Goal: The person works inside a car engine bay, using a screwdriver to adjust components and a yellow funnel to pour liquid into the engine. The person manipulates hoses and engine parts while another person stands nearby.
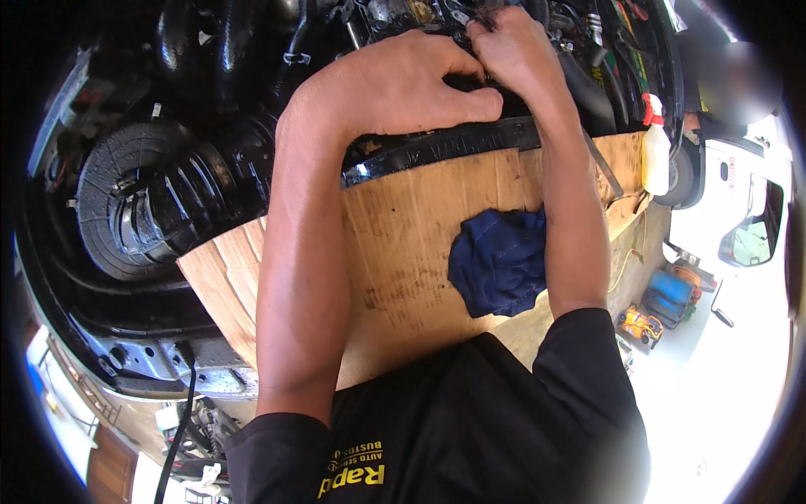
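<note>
Both of my arms reach over the front of a car's engine bay. My left hand [403,86] hangs over the bay behind the black front crossbar [437,146]. Its thumb and index finger are apart with a dark gap between them; the other fingertips are hidden behind the hand. Farther in and to the right, my right hand [519,52] is closed, fingers bent down among the engine parts. Whatever it grips is hidden. Beside its fingertips are dark, thin strands, too small to make out. A black hose [585,94] curves just right of my right wrist.
Cardboard [395,244] covers the car's front edge, with a dark blue cloth [497,265] on it. A white spray bottle [656,160] with a red top stands at right. A round ribbed black part [105,197] is at left. A person [714,80] is beyond; a white vehicle [739,202] is behind.
</note>
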Available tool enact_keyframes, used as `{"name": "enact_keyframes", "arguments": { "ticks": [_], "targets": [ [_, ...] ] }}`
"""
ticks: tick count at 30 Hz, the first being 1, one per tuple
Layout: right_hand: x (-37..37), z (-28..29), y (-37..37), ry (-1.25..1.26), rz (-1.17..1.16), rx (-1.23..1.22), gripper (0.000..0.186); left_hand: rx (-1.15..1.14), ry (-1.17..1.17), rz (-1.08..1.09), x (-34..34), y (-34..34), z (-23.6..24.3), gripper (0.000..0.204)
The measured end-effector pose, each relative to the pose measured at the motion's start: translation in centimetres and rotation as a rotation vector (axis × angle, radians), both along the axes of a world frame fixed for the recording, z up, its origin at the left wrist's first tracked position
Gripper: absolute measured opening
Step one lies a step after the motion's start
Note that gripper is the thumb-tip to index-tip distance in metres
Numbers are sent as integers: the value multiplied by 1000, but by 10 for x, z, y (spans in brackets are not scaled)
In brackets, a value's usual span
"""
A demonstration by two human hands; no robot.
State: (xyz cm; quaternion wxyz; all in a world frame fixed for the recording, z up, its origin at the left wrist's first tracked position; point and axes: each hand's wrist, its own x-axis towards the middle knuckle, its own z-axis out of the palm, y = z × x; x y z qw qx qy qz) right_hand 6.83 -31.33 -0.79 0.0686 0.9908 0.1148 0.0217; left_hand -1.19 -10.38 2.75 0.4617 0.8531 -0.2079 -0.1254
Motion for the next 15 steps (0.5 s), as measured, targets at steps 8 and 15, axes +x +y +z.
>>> {"name": "enact_keyframes", "arguments": {
  "ticks": [8, 15],
  "targets": [
    [-8, -3, 26, -207, -82, 153, 47, 9, 16, 6, -1, 1, 4, 53],
    [-21, 32, 41, -67, -129, 186, 38, 48, 52, -9, 0, 3, 8, 53]
  ]
}}
